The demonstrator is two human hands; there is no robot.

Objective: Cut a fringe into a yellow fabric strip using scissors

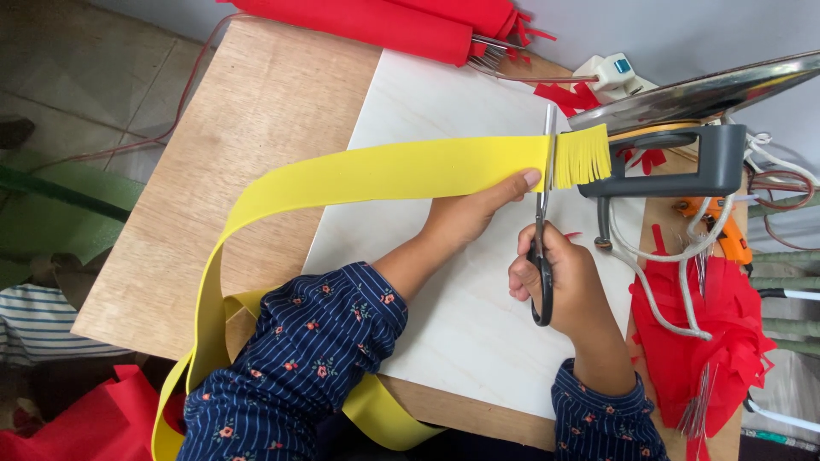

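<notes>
Long yellow foam strip (376,175) stretched over the white board (461,333), fringe cut at its far end, left hand (470,213) pinching the strip tight, right hand (559,277) closed around black scissors (543,213), blades cutting the strip, red paper scraps (700,341) beside

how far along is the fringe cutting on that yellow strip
Only just begun. Done: a short fringed end at the tip of the yellow strip. In hand: the right hand works the scissors, blades upright across the strip beside the last slit, while the left hand holds the strip just beside them. Left: the long uncut stretch curving off the wooden table edge.
</notes>
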